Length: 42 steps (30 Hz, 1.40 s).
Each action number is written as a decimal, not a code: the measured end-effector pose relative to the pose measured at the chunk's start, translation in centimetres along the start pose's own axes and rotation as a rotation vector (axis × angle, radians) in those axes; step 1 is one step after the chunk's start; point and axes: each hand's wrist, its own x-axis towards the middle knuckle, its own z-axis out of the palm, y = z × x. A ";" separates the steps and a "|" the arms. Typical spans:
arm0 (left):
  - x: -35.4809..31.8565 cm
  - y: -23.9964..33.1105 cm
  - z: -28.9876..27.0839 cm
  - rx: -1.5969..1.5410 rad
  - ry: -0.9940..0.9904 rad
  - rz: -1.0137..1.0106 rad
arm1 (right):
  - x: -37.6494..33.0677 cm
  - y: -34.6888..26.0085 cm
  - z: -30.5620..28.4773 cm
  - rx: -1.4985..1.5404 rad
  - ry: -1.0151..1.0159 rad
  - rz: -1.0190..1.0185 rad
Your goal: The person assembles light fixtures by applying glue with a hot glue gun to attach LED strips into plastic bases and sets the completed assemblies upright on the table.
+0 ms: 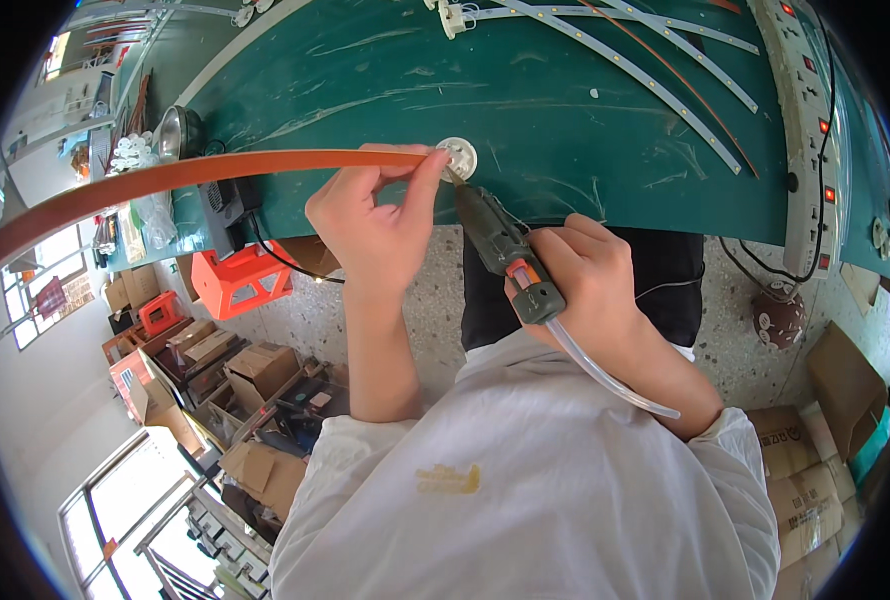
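Left hand: pinches orange strip end beside white round cap | Right hand: grips glue gun, nozzle apparently touching cap | Cap: on green table edge

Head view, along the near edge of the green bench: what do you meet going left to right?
Round metal dish → long orange strip → left hand pinching the strip's end → white round cap → glue gun gripped by the right hand → white power strip.
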 end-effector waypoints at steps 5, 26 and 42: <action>0.2 -0.3 0.3 -0.018 0.047 0.032 | 0.1 -0.1 0.0 -0.014 -0.005 0.006; 0.2 -0.3 0.3 -0.023 0.036 0.008 | -0.1 0.2 -0.2 -0.004 0.018 0.022; 0.2 -0.3 0.0 -0.003 -0.024 -0.014 | 0.1 0.4 -0.1 0.012 0.016 0.032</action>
